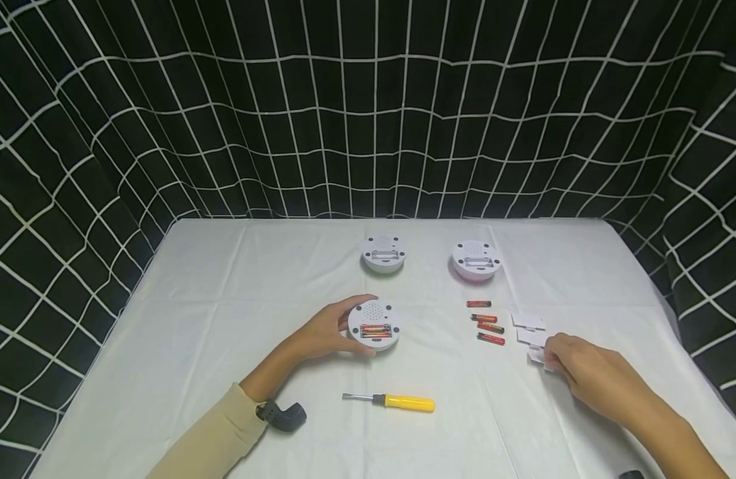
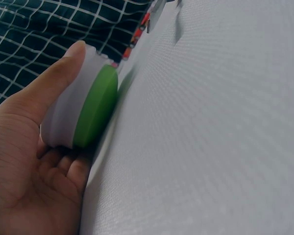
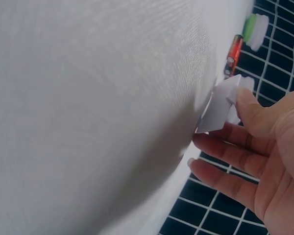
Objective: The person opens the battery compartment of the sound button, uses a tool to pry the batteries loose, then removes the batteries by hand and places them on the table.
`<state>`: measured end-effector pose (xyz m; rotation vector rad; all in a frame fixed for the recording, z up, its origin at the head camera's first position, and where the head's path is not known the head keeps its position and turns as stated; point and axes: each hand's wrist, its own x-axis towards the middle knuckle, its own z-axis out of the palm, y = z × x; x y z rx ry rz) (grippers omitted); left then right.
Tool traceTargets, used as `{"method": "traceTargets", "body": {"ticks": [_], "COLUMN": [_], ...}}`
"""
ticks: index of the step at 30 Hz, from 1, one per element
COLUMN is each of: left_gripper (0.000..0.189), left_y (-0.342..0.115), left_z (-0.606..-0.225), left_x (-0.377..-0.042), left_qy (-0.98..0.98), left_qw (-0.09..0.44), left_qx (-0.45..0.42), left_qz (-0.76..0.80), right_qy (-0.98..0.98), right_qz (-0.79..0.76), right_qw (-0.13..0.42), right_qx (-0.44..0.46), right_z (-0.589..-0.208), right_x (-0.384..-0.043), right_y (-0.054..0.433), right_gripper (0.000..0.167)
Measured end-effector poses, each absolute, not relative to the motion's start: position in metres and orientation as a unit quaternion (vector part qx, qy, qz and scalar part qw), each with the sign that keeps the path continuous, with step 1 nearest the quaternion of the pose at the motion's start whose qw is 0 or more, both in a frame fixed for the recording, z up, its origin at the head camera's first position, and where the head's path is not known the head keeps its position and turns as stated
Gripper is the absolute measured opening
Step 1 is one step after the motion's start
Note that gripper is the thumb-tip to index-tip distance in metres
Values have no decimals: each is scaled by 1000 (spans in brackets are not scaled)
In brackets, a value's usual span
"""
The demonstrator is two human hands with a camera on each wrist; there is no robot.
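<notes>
My left hand (image 1: 326,332) grips a round white device (image 1: 373,314) by its sides, its underside facing up. Two red batteries (image 1: 376,331) lie in its uncovered compartment. In the left wrist view the device's lower part (image 2: 98,105) is green, and thumb and fingers stand around the white body. At the right, my right hand (image 1: 598,372) pinches a small white battery cover (image 3: 218,110) between thumb and fingers, close to the cloth. Two more white covers (image 1: 528,322) lie just beyond that hand. Several loose red batteries (image 1: 490,338) lie to its left.
Two similar devices lie upside down at the back, one with a green lower part (image 1: 383,256) and one with pink (image 1: 475,261); their compartments hold no batteries. A yellow-handled screwdriver (image 1: 408,403) lies in front. White cloth (image 1: 248,266) covers the table; a black gridded curtain (image 1: 373,113) surrounds it.
</notes>
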<state>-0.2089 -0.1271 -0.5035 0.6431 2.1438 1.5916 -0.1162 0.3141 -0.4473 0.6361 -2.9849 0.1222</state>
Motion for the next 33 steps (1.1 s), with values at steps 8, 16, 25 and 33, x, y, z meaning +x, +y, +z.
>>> {"method": "traceTargets", "body": {"ticks": [8,16,25,33], "left_gripper": [96,98,98,99], "left_y": [-127,-126,-126,-127], "left_z": [-501,-499,-505,-504], "left_x": [-209,-209,-207,-209], "left_qy": [771,773,773,768], "left_qw": [192,196,196,197], "left_qx": [230,225,221,226], "left_qz": [562,561,562,566], "right_qy": [-973,-973,-974,-974], "right_qz": [39,41,33,30], "right_qw": [59,57,50,67], "right_qx": [220,218,220,216], "right_z": [-450,-450,-445,-425], "right_x": [-116,-114,-114,-115], "right_y": [317,314,313,300], "right_gripper": [26,18,18,15]}}
